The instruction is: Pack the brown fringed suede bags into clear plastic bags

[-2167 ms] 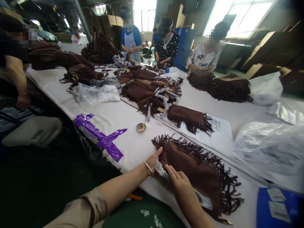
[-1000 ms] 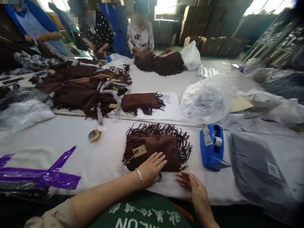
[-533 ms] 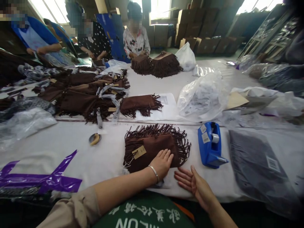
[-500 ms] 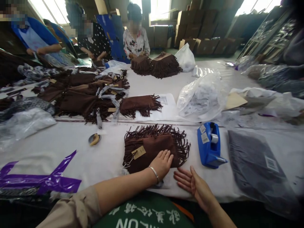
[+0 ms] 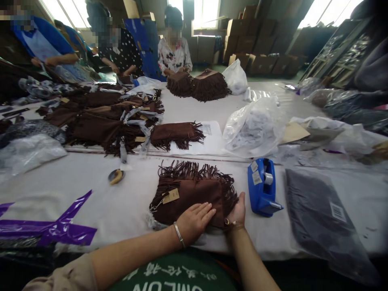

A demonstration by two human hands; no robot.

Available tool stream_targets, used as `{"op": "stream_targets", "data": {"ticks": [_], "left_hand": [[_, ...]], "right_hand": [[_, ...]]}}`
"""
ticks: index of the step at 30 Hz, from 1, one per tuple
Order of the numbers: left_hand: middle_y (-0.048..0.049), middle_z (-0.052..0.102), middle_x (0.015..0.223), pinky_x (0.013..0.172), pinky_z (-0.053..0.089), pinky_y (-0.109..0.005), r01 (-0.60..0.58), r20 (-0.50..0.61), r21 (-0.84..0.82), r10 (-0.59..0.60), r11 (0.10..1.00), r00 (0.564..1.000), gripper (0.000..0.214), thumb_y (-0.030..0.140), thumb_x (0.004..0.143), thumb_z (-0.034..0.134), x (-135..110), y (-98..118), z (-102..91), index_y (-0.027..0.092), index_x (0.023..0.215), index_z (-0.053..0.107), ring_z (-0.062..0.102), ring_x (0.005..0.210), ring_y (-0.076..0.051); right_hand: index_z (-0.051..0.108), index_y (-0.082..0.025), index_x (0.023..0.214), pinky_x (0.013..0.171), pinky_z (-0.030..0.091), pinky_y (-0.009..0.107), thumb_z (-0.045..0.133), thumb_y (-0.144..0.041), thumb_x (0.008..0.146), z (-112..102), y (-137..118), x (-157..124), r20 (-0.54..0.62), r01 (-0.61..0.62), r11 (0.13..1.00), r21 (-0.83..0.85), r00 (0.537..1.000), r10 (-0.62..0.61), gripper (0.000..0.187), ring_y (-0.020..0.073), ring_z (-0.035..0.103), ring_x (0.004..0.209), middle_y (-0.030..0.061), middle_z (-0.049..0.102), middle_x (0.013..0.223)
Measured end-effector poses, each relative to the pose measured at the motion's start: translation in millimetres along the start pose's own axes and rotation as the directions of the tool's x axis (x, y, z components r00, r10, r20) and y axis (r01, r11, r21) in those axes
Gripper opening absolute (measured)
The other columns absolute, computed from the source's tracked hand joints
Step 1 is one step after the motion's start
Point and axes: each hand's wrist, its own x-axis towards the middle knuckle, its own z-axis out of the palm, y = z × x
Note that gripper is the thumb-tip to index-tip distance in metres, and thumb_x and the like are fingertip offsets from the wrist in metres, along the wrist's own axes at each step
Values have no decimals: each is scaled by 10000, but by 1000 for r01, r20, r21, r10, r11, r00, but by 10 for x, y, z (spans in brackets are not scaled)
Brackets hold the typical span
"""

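Observation:
A dark brown fringed bag [image 5: 200, 190] lies flat on the table in front of me, its fringe spread along the far and right sides. A tan paper tag [image 5: 171, 196] on a white string rests on its left part. My left hand [image 5: 195, 222] presses flat on the bag's near part, fingers stretched out. At the bag's near right corner, my right hand [image 5: 238, 212] cups the edge beside a small gold ring [image 5: 226, 221]. Its thumb points up, while its other fingers are hidden under the bag and fringe; whether they grip cannot be told.
A blue tape dispenser [image 5: 262, 188] stands right of the bag, beside a dark packed bag [image 5: 315, 210]. A tape roll [image 5: 116, 176] and purple tape strips [image 5: 57, 226] lie left. Farther off are piled brown bags [image 5: 93, 129], a clear plastic bag [image 5: 254, 127] and several co-workers.
My right hand has moved left from the bare table to the bag's right edge, its fingers passing under it. My left hand has slid slightly left across the bag. The view has shifted slightly.

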Motion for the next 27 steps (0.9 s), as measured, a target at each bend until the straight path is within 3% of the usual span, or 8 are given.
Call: {"op": "stream_targets", "data": {"ticks": [6,10,14,16,18,21,24,27], "left_hand": [[-105,474,1374,1054,376,-393,10,115,-141,6,990,993,437,260,880,490,-25,-88,51,146,1301,462,428,1278,-239],[-81,568,1282,1044,383,-373,3,67,-332,20,943,998,353,331,869,537,-112,-127,-59,180,1188,564,489,1225,-221],[-53,697,986,905,457,-304,28,-164,-474,-119,880,979,234,170,885,494,-280,-201,-429,188,1085,615,634,917,-138],[-46,692,847,840,471,-319,94,-270,-492,-255,866,928,240,139,869,507,-407,-316,-621,184,1072,626,624,800,-142],[-47,679,820,833,471,-334,234,-320,-519,-441,822,839,221,172,872,516,-562,-496,-751,193,1052,644,612,800,-159],[-55,677,917,889,468,-343,518,-202,-660,-793,544,575,240,323,889,511,-814,-850,-813,199,1047,642,616,904,-185],[-84,679,948,892,492,-367,536,98,-842,-956,69,277,398,476,843,543,-1036,-1200,-796,142,1053,601,633,941,-214],[-138,686,972,899,498,-379,402,413,-866,-880,-299,235,499,520,781,614,-1149,-1468,-789,94,1040,577,651,936,-229]], "right_hand": [[526,-198,1269,1017,373,484,269,-759,785,-124,-145,64,-46,72,994,87,997,-68,784,285,513,1183,112,592,1233],[409,-182,1365,1117,236,467,230,-706,848,39,-120,62,-12,263,912,-314,960,-281,758,246,348,1324,78,538,1308],[426,-231,1354,1162,79,456,475,-562,854,255,149,163,340,465,461,-756,881,-330,602,233,204,1388,39,373,1447],[372,-244,1387,1155,89,498,496,-510,865,322,284,204,492,533,140,-835,835,-244,599,248,169,1397,48,283,1489],[311,-254,1415,1145,120,531,480,-476,885,364,340,187,531,543,3,-840,822,-207,599,257,145,1401,55,227,1509],[364,-285,1386,1144,163,523,416,-399,927,385,247,19,625,635,89,-767,772,-117,476,247,168,1398,31,222,1514],[500,-258,1288,1141,207,495,403,-351,931,267,29,-175,588,630,365,-686,775,-233,382,250,267,1365,44,311,1480],[540,-198,1216,1112,268,521,397,-431,922,-45,-192,-137,81,376,745,-551,912,-401,401,263,448,1252,105,495,1342]]}}
